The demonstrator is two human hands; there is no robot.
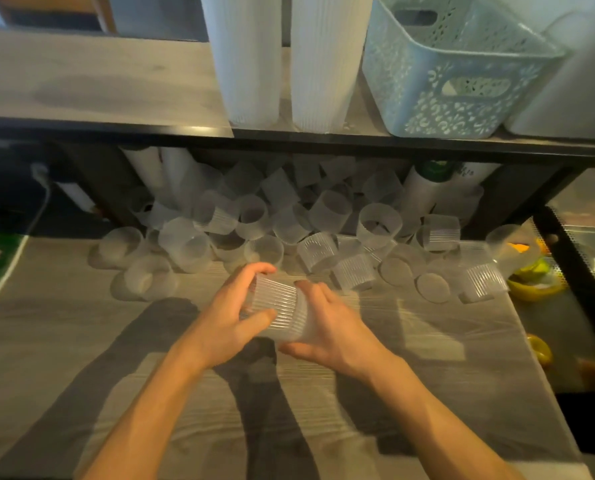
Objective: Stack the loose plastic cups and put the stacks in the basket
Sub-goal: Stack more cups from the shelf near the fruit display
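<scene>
Both hands work above the near middle of the desk. The left hand grips a ribbed clear cup lying on its side, fingers curled over its upper wall and thumb under it. The right hand holds a short nested stack at the cup's right end, fingers wrapped around its far side. Cup and stack touch end to end; how far one sits inside the other cannot be told.

The loose cups lie in a heap along the far edge of the desk and under the shelf. Some stand upright, some lie tilted or on their sides. Several ribbed ones lie just beyond the right hand.

The basket, pale blue with perforated walls and a handle slot, stands on the shelf at the right, well apart from the hands. Its interior shows no clearly identifiable contents. Two tall white cup columns stand upright on the shelf, just left of the basket.

A dark tray at the desk's right edge holds yellow items; their type cannot be told.
</scene>
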